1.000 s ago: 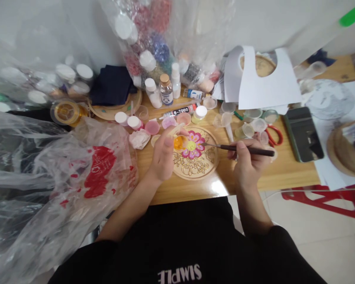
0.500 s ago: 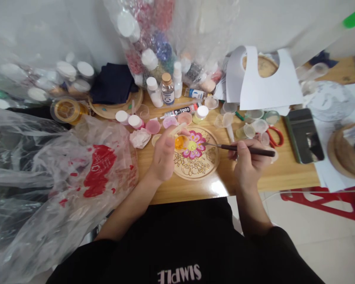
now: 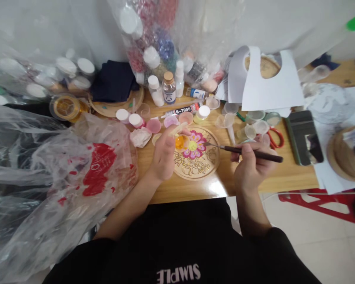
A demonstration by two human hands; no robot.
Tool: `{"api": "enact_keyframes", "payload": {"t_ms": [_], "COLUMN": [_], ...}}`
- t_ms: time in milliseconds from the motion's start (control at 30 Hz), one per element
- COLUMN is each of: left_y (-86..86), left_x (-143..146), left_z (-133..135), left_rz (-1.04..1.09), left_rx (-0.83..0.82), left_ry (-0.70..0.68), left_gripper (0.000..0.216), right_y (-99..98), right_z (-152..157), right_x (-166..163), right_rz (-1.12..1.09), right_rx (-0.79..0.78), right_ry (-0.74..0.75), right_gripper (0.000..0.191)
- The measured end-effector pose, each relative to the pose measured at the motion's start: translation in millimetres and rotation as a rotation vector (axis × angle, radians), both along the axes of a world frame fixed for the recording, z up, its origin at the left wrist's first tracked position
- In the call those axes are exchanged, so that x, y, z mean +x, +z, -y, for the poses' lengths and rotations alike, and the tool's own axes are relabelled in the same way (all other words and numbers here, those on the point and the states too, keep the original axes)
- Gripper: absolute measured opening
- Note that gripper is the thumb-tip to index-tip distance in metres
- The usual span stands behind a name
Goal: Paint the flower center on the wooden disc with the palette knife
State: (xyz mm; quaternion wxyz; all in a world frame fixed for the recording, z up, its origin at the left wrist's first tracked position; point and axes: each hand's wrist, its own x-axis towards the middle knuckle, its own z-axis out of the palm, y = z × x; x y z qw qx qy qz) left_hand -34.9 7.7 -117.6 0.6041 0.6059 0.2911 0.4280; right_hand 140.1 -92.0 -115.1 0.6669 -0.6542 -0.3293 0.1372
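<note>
The left hand (image 3: 164,157) has its grip closed around a small cup (image 3: 181,142) with something orange in it, over the left side of a round wooden disc (image 3: 211,162). The right hand (image 3: 250,169) has its grip pinched around a dark-handled tool (image 3: 268,155), its thin metal tip at the disc's pink flower (image 3: 195,146); whether it touches, I cannot tell. The disc lies on the tabletop (image 3: 290,173) between the two grips. Beyond the left grip lies a B-7000 tube (image 3: 185,110); beyond the right grip, red-handled scissors (image 3: 281,139), with a phone (image 3: 303,134) further right
</note>
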Motion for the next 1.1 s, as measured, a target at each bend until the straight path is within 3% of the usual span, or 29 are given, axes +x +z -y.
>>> {"api": "enact_keyframes", "payload": {"t_ms": [1100], "left_y": [1.4], "left_x": [0.3], "left_z": [1.5], "left_rz": [0.006], "left_rx": [0.017], "left_ry": [-0.005], "left_gripper": [0.065], "right_y": [0.2], "right_z": [-0.2], "right_x": [-0.7], "right_rz": [0.047], "right_rx": [-0.060], "right_ry": [0.035], "right_gripper": [0.026]}}
